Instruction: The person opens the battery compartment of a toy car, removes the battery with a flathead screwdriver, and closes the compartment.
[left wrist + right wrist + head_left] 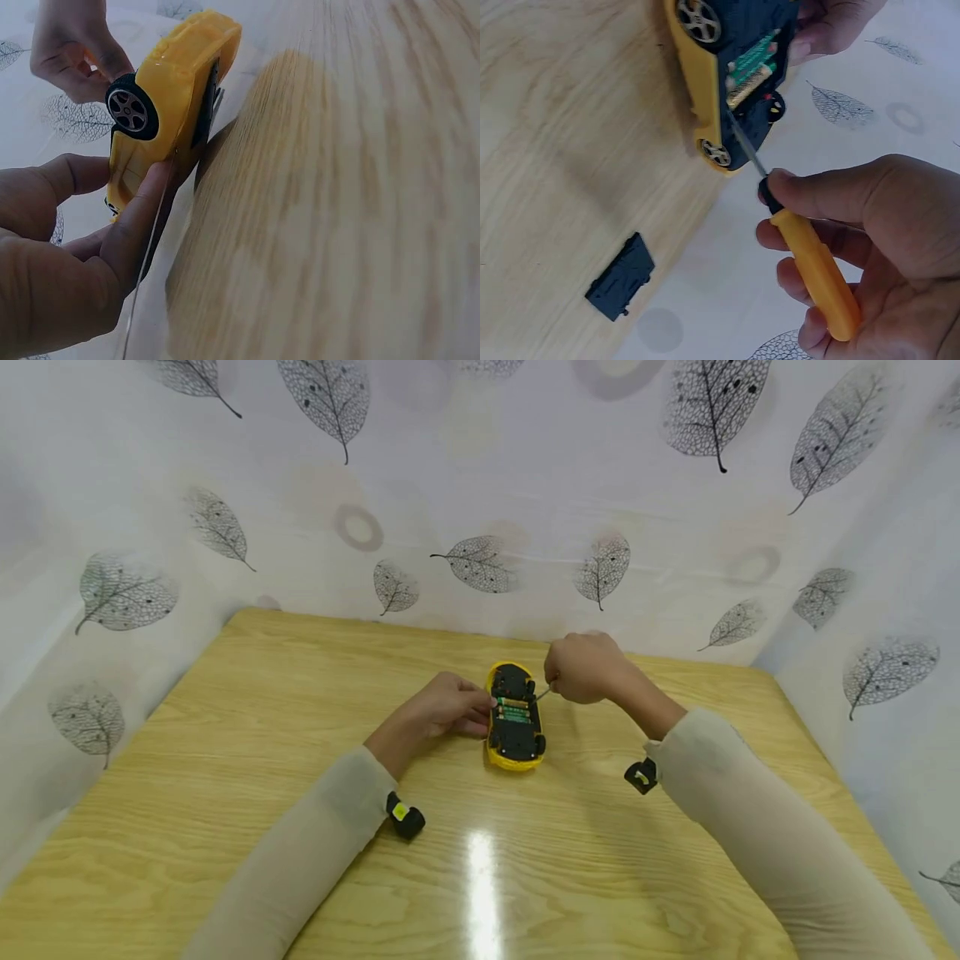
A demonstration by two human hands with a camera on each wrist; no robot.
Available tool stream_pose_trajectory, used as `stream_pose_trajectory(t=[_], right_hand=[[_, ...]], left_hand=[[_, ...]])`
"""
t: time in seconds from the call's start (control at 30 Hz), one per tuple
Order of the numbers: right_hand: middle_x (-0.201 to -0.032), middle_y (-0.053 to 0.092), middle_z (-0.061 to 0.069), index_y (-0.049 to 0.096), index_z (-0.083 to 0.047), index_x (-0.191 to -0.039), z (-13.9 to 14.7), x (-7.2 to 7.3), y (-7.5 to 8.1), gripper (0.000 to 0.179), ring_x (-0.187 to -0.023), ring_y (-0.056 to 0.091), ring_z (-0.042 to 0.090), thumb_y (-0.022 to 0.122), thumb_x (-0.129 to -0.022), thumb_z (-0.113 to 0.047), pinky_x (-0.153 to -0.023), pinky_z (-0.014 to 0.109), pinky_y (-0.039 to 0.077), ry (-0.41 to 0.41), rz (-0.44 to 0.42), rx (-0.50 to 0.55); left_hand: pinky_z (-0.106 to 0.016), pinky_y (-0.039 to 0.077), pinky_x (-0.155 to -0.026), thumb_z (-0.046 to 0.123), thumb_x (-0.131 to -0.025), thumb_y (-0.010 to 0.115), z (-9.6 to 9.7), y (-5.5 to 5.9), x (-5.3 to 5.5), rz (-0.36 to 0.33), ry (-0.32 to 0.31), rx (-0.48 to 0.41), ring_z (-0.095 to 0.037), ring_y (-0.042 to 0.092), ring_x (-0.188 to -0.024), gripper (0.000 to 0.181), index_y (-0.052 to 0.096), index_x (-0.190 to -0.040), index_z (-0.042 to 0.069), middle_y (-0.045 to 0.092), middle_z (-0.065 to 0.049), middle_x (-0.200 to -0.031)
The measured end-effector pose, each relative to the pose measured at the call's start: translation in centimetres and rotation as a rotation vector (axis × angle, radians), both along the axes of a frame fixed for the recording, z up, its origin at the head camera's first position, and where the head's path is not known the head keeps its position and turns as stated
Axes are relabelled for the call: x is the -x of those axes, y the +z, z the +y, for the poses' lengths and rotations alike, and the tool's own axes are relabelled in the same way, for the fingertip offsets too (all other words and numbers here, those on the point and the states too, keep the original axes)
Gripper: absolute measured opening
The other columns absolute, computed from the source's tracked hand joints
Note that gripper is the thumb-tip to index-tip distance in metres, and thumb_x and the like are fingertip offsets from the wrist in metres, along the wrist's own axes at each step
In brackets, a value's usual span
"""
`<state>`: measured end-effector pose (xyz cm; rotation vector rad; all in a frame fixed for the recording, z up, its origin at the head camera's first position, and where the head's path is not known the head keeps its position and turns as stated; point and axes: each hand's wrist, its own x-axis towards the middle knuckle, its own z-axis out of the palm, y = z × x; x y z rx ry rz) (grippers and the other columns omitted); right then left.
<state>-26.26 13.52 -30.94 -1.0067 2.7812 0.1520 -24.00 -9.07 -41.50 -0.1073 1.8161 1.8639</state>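
A yellow toy car (519, 742) lies upside down, its black underside facing up. Several batteries (751, 85) sit in its uncovered compartment; green and gold wrappers show. My left hand (450, 703) grips the car by its left side, thumb at the underside's edge and fingers along the body (154, 82). In my right hand (900, 217) is a screwdriver with a yellow handle (817, 274), pinched near its black collar. Its metal tip meets the car's underside beside the battery compartment. From the head view, the right hand (588, 668) conceals most of the handle.
A small black battery cover (621, 277) lies on the wooden table (247, 718), past the car in the right wrist view. Leaf-patterned cloth (480, 485) rises behind the table and at both sides. Black wrist cameras (406, 817) hang below the sleeves.
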Motion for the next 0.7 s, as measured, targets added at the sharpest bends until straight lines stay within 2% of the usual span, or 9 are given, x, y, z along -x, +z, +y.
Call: stream_pose_trajectory(t=[0.07,0.13,0.3,0.7], right_hand=[[-0.077,0.071,-0.006,0.077,-0.022,-0.075,0.4,0.0,-0.4,0.024,-0.063,0.053,0.013,0.07,-0.096,-0.014,-0.05,0.028,0.036,-0.018,-0.014,0.047],[-0.084,0.074,-0.005,0.081,-0.021,-0.083,0.7,-0.2,-0.7,0.018,-0.067,0.059,0.013,0.07,-0.096,-0.014,-0.05,0.028,0.042,-0.033,-0.024,0.093],[-0.099,0.077,-0.002,0.083,-0.017,-0.098,1.8,-0.7,-1.3,0.013,-0.081,0.07,0.018,0.071,-0.096,-0.016,-0.058,0.038,0.056,-0.075,-0.025,0.156],[-0.108,0.076,0.005,0.081,-0.01,-0.106,4.1,-0.9,-4.0,0.014,-0.089,0.071,0.023,0.071,-0.098,-0.016,-0.07,0.045,0.061,-0.091,-0.068,0.368]], left_hand=[[-0.035,0.065,-0.076,0.004,-0.1,0.063,-0.1,0.0,0.0,0.011,0.001,0.01,-0.025,0.071,-0.084,0.028,0.066,-0.122,-0.012,0.069,-0.023,-0.105],[-0.035,0.065,-0.076,0.003,-0.099,0.063,-0.2,0.1,0.0,0.01,0.004,0.012,-0.026,0.071,-0.083,0.027,0.066,-0.121,-0.013,0.07,-0.024,-0.103],[-0.036,0.065,-0.078,0.0,-0.099,0.063,-0.1,0.1,0.1,-0.006,-0.018,-0.018,-0.027,0.072,-0.083,0.026,0.066,-0.119,-0.016,0.07,-0.024,-0.102],[-0.035,0.065,-0.077,0.0,-0.098,0.063,-0.5,-0.3,0.3,-0.028,-0.01,-0.016,-0.026,0.072,-0.08,0.025,0.066,-0.118,-0.015,0.069,-0.024,-0.1]])
